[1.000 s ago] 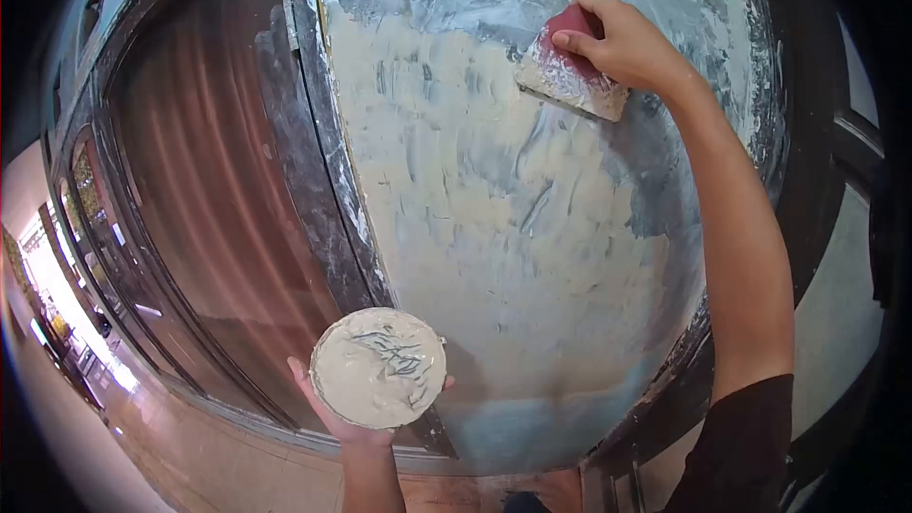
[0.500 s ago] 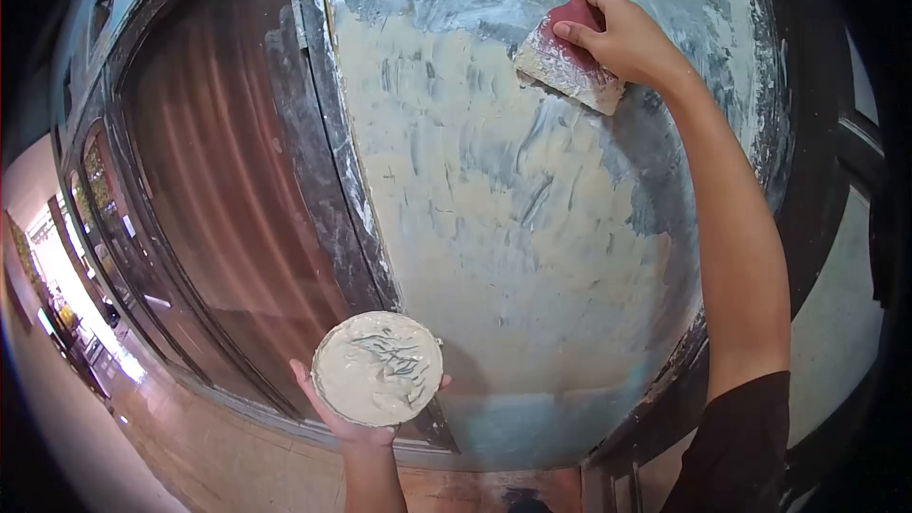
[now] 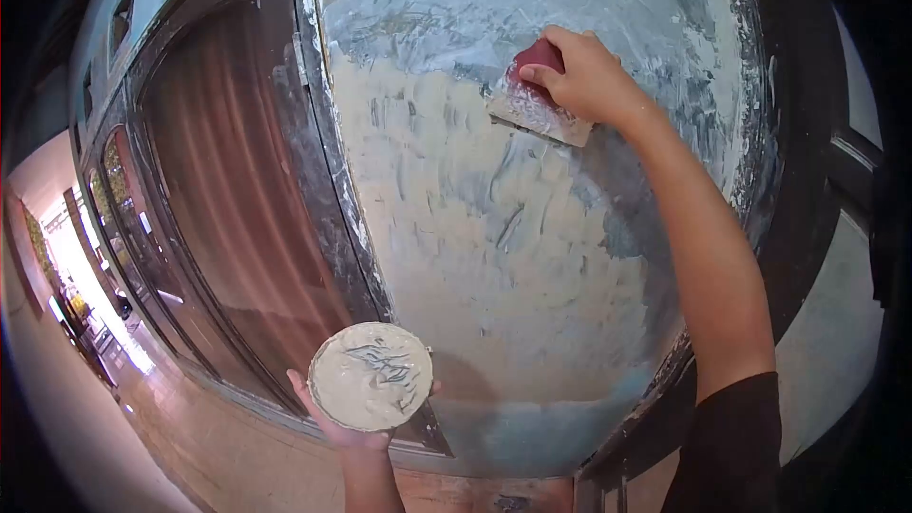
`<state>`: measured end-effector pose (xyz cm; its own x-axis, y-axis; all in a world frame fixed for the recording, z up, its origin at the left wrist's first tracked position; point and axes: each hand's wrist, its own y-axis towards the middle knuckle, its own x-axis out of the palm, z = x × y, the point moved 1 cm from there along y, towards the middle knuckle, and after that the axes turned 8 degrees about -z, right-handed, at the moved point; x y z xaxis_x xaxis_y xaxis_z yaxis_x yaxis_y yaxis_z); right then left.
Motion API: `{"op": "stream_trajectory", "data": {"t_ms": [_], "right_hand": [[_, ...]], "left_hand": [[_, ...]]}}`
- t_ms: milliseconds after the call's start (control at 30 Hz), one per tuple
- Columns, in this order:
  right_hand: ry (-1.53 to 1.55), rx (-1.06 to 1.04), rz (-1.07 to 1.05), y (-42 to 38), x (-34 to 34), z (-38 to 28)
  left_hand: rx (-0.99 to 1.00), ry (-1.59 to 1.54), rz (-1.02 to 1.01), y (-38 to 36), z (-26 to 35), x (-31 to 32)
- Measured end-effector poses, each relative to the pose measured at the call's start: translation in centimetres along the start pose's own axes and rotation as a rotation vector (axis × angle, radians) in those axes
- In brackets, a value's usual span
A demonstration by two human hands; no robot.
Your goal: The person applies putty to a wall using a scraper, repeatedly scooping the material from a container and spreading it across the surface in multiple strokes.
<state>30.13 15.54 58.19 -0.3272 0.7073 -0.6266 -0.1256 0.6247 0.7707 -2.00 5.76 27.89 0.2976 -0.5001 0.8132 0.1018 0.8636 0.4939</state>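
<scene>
My right hand (image 3: 584, 76) grips a red scraper (image 3: 543, 65), its wide blade crusted with pale paste and its edge at the wall panel (image 3: 456, 199). Cream paste covers much of the panel in streaks, with blue-grey patches showing at the top and right. Low at the left, my left hand (image 3: 347, 432) holds a round container of cream paste (image 3: 371, 376) from underneath, fingers around its sides. Grooves mark the paste's surface. The container hides most of the left palm.
Left of the panel stands a dark wooden frame (image 3: 328, 133) with glass and a reddish curtain (image 3: 228, 161) behind it. Dark framing (image 3: 807, 161) runs along the right. A tiled floor (image 3: 237, 446) lies below, and bright daylight shows at the far left.
My right hand and the scraper have moved down and left across the panel. The view has shifted slightly. My left hand still holds the container, now a little lower and further left in view.
</scene>
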Motion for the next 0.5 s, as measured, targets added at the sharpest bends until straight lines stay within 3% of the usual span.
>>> {"op": "stream_trajectory", "data": {"t_ms": [133,200,333,433,500], "right_hand": [[-0.094,-0.034,-0.053,-0.4,1.0,-0.7],[-0.104,-0.025,0.0,-0.2,0.9,-0.9],[0.059,0.076,0.079,1.1,-0.9,1.0],[0.144,0.005,-0.036,0.8,-0.4,0.9],[0.0,-0.127,0.067,-0.3,1.6,0.5]], "left_hand": [[0.058,-0.187,0.117,-1.6,0.7,1.5],[0.052,0.078,0.01,-2.1,1.5,0.7],[0.127,0.192,0.088,-2.8,3.2,0.4],[0.111,0.158,0.015,-2.9,3.6,2.2],[0.127,0.144,0.051,-2.9,3.9,2.7]]}}
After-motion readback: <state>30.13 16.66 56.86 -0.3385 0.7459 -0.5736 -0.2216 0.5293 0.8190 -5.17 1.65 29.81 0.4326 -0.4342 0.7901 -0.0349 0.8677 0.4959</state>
